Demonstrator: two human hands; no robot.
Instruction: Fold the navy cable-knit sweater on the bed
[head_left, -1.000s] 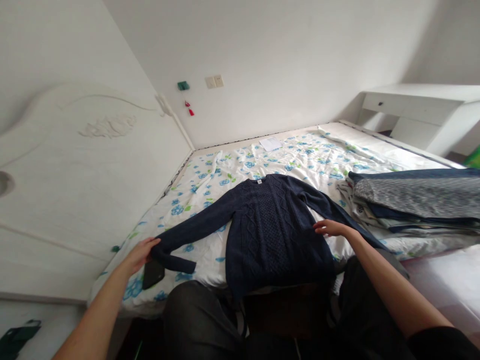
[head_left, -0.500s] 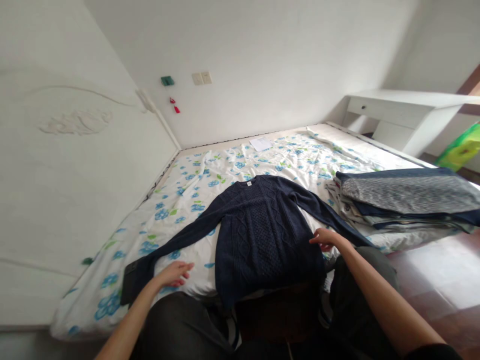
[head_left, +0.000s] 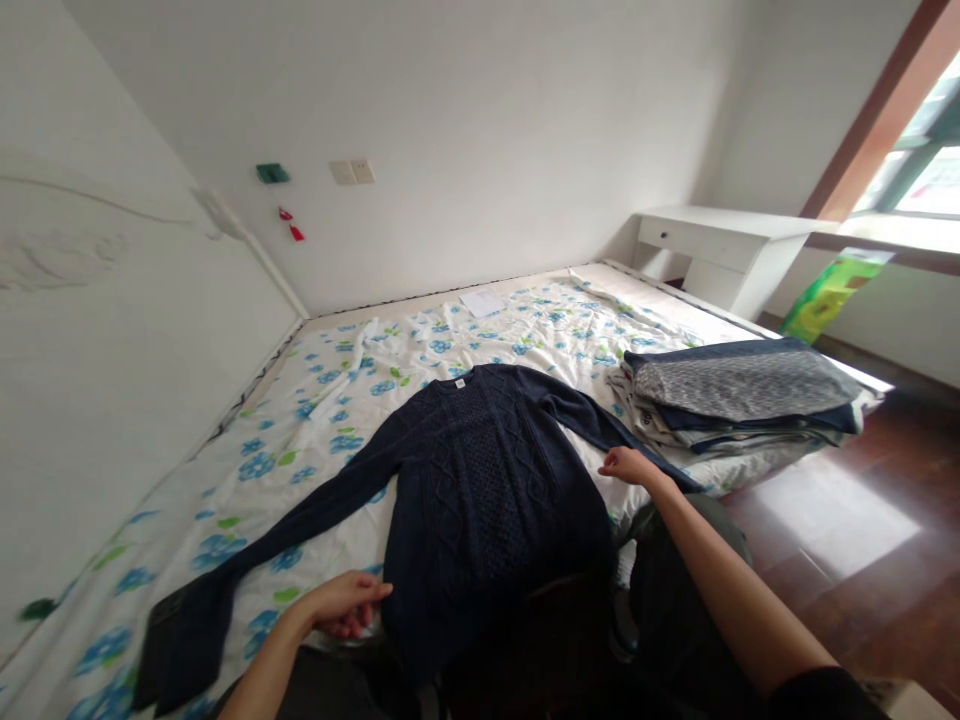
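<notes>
A dark navy cable-knit sweater (head_left: pixel 495 480) lies spread front up on a bed with a flowered sheet (head_left: pixel 382 350), its neck pointing away from me and its sleeves out to both sides. My left hand (head_left: pixel 349 602) is at the sweater's lower left edge, fingers curled and fingertips against or just beside the cloth; whether it grips is unclear. My right hand (head_left: pixel 628 467) hovers near the right side, between the body and the right sleeve, fingers bent together, with nothing plainly seen in them. A dark phone-like object (head_left: pixel 159 640) lies by the left cuff.
Folded clothes (head_left: pixel 742 385) are stacked on the bed at the right. A paper (head_left: pixel 481 303) lies toward the wall. Beyond the bed stand a white desk (head_left: pixel 705 240) and a green-yellow bag (head_left: pixel 832 295). My knees are against the near side.
The view has turned to the right, bringing a window in. My left hand has moved closer to the sweater's left edge; my right hand has moved slightly off the right edge.
</notes>
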